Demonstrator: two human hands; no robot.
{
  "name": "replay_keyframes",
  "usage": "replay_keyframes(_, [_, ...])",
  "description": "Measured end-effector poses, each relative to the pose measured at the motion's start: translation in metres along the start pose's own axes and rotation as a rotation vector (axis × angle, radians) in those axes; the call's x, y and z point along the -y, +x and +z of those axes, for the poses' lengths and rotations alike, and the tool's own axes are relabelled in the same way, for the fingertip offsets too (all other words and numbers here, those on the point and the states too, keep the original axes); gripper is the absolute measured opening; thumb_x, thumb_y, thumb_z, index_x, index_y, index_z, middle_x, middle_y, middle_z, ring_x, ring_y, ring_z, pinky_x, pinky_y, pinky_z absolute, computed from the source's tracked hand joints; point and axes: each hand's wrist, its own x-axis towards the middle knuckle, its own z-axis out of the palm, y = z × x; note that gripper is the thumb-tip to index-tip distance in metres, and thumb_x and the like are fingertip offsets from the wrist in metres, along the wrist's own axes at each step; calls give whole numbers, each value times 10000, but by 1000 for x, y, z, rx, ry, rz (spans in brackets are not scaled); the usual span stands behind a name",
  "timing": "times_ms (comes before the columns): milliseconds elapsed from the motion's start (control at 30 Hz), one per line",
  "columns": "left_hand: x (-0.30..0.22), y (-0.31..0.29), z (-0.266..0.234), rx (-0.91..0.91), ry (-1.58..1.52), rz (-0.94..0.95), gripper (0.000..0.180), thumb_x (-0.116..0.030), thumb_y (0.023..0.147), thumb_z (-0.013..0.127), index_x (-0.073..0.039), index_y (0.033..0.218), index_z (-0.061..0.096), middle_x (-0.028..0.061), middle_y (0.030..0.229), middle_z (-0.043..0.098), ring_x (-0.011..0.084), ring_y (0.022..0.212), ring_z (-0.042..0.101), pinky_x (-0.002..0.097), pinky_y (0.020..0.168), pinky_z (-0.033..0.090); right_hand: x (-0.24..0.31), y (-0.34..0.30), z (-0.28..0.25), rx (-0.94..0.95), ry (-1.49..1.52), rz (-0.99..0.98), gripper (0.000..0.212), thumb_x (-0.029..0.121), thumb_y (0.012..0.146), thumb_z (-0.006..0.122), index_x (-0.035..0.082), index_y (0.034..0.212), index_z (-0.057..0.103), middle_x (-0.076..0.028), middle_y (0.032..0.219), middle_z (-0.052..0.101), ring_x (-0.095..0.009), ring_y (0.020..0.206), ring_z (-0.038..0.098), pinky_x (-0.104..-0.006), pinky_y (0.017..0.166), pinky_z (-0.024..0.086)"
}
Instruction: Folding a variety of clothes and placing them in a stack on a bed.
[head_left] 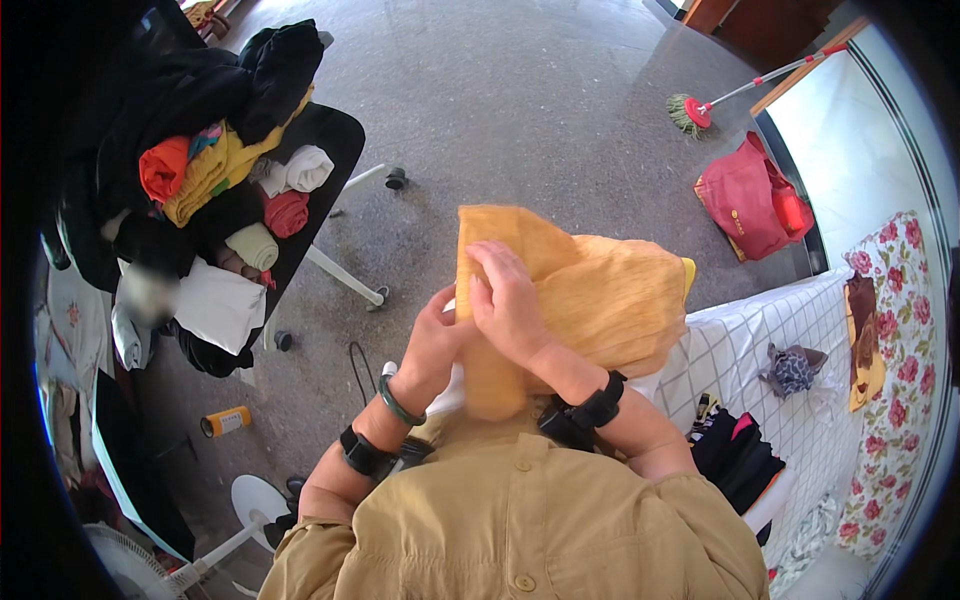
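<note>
A golden-orange cloth garment hangs in front of my chest, partly folded, its wider part spreading to the right. My left hand has its fingers closed on the garment's left edge. Just right of it, my right hand grips the same edge a little higher up, thumb and fingers bent over the fabric. The two hands touch or nearly touch. A strip of the cloth drops below them toward my shirt and looks blurred. What lies behind the cloth is hidden.
At left, a black table on white wheeled legs bears piled clothes. A white checked bed at right holds dark folded clothes. Beyond it stand a red bag and a mop. A yellow can lies on the floor.
</note>
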Motion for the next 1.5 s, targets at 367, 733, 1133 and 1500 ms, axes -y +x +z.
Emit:
replay_keyframes(367, [-51,-2,14,86,34,202,448,-1,772,547,19,1219,509,59,1076,602,120,950,588,254,813,487,27,23,4,-139,508,203,282,109,929,463,-34,1168,509,-216,1163,558,-343,1092,543,-374,963,423])
replay_keyframes(733, [-11,7,-37,-8,296,73,410,-110,814,667,23,1175,526,88,1066,628,151,915,616,281,784,508,19,-5,12,66,432,73,285,76,858,564,4,1130,524,-189,1115,568,-360,1067,547,-395,915,450])
replay_keyframes(1133, [-18,-8,-28,19,322,20,506,-66,777,692,40,1224,480,111,1127,608,190,992,604,308,867,492,-111,-90,-167,-413,-166,675,550,221,735,720,-25,1179,508,-201,1095,588,-366,1028,562,-421,909,449])
replay_keyframes(1500, [-78,20,-8,152,100,2,458,-111,823,579,43,1238,460,134,1118,599,208,961,628,327,818,530,-103,-76,-183,-308,-120,722,447,124,728,703,-6,1129,551,-158,958,640,-252,862,644,-329,761,506])
